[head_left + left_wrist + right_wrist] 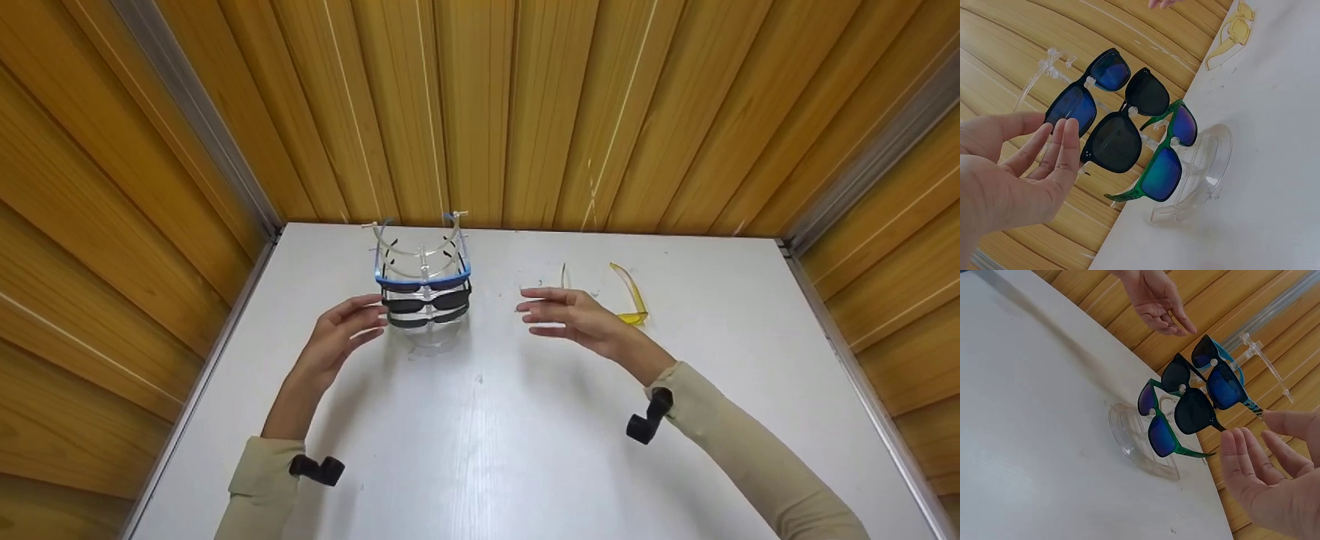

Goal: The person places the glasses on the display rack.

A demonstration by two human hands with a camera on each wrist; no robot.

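Note:
A clear plastic display stand (435, 341) on the white table carries three pairs of sunglasses, one above another. Uppermost is a blue-framed pair (385, 282), then a black pair (450, 301); the lowest is a green pair with mirrored lenses (1162, 171). My left hand (334, 337) is at the stand's left side, fingers loosely bent, fingertips right by the frames' edge. To the right of the stand my right hand (581, 319) hovers over the table, fingers extended towards it, holding nothing. Beyond the right hand lie yellow glasses (632, 292), partly hidden by it.
Clear arms with end knobs (1266, 365) rise at the top of the stand, above the blue pair. Yellow wood-look panels (480, 112) wall the table's back and both sides. Metal rails (202, 112) run along the corners.

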